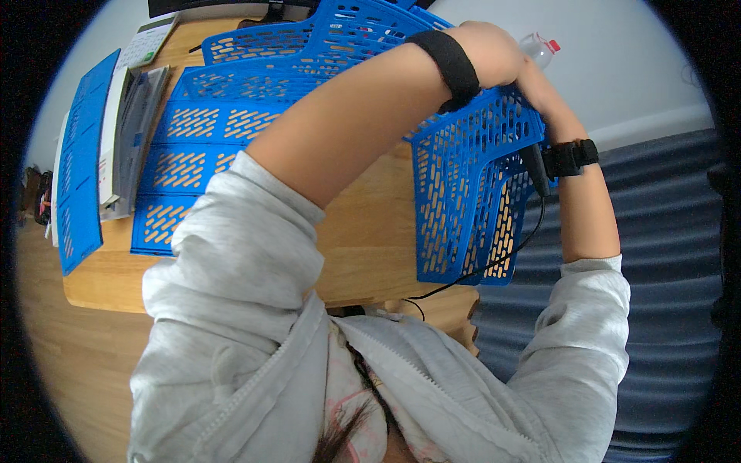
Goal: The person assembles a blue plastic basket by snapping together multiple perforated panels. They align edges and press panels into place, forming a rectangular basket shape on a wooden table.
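Note:
Blue perforated plastic rack panels (pixel 455 177) stand at the right side of the wooden table, some upright and overlapping. My left arm reaches across to the right, and my left hand (pixel 488 52) is at the top corner of these panels, its fingers out of sight. Right beside it, my right hand (pixel 532 86) meets the same corner, mostly covered by the left hand and the panel. Whether either hand grips the panel cannot be made out. Each wrist wears a black strap. A clear bottle with a red cap (pixel 540 49) shows just behind the hands.
More blue slotted panels (pixel 176 171) lie on the table (pixel 359 231) at the left. Upright books and folders (pixel 127 143) stand beside a blue divider (pixel 85 166). A black cable (pixel 482 270) runs along the right side. Dark blue pleated fabric (pixel 664 255) hangs at right.

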`<state>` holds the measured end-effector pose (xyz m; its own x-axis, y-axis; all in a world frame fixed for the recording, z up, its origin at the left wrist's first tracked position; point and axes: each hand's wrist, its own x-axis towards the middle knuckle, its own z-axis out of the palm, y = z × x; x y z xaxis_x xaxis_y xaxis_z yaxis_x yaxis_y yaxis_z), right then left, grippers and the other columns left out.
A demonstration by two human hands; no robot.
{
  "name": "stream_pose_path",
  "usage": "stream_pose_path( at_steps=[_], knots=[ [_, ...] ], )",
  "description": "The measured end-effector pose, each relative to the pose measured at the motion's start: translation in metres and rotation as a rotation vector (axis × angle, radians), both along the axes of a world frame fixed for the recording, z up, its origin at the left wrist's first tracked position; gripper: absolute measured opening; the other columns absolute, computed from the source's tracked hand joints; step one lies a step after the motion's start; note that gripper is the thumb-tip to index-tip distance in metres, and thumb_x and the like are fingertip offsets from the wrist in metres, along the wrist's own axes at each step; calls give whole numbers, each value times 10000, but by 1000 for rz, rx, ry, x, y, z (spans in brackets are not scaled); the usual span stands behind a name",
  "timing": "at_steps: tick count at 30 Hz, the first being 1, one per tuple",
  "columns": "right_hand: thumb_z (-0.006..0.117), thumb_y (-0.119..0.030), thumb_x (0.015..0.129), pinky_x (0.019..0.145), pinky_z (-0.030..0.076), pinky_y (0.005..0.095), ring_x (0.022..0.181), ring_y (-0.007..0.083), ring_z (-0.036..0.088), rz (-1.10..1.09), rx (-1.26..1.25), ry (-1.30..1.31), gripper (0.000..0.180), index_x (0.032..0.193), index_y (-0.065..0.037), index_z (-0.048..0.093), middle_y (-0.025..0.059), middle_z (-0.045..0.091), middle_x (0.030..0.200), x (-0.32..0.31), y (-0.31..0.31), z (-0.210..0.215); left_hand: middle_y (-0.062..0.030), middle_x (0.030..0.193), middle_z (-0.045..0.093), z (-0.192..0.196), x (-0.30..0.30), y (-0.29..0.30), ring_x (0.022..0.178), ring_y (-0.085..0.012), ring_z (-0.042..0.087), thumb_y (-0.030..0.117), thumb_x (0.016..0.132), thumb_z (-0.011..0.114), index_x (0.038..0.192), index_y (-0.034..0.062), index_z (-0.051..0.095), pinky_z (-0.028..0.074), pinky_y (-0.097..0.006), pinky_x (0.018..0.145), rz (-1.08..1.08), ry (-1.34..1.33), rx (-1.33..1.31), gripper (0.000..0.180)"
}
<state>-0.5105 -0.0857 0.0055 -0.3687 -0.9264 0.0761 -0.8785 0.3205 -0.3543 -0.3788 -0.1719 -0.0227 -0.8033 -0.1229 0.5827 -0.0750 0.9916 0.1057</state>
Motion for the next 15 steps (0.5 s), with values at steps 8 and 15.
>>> stream_pose_path(
  at_steps=[8,15],
  knots=[
    [427,-262,912,968,349,344,1131,214,464,112,-139,177,404,1222,-10,486,129,513,1233,-39,2,-15,-196,934,639,-7,-2,-3,823,-297,641,100,784,541,958,6,663,510,-389,737,-57,80,39,232],
    [342,-394,888,742,424,292,803,191,562,-8,-295,73,474,960,18,567,100,609,868,5,0,-12,-193,913,646,-2,8,4,829,-309,643,107,777,550,952,17,664,514,-407,716,40,129,22,227]
  ],
)
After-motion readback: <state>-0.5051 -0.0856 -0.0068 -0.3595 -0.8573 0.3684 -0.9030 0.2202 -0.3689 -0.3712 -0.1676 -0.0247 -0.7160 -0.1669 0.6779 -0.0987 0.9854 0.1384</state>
